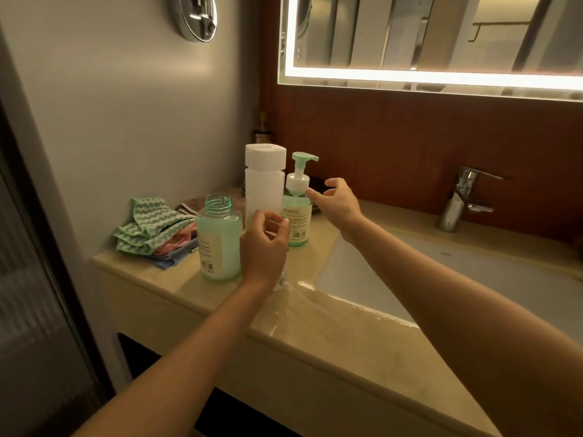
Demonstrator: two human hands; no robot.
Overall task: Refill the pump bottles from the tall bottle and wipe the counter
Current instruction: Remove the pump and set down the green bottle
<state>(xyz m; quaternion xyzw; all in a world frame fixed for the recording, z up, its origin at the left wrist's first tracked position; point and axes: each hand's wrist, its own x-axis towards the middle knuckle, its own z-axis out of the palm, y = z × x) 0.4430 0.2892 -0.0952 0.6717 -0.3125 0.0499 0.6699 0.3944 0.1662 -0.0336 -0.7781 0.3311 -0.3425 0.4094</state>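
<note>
White tall bottle [265, 184] stands upright on the beige counter [331, 335], cap on; using it as the reference. My left hand [263, 247] is right in front of its lower body, back of the hand to the camera, fingers curled in, thumb tip close to the fingertips. Can't tell whether it grips the bottle, pinches something small or holds nothing, since the hand itself hides the contact. Just below that hand a small white item [281, 283] peeks out on the counter, too hidden to identify.

My right hand [337, 203] is to the right of the tall bottle, past the closed pump bottle [298, 216]. Fingers are spread and relaxed, thumb and index apart, holding nothing. The index fingertip [312, 193] sits at that bottle's white collar; touching or just short of it, can't tell.

Green and upright with its green pump head on, the closed pump bottle is right against the tall bottle's right side. Front-left of the tall bottle is the open pump bottle [219, 241], green, upright, bare threaded neck, just beside my left hand. Left of the tall bottle, by the wall, lies a pile of cloths [154, 228]: green wavy one on top, pink and blue under. The sink basin [441, 272] is well to the right of the tall bottle, with the chrome faucet [460, 200] behind it.
</note>
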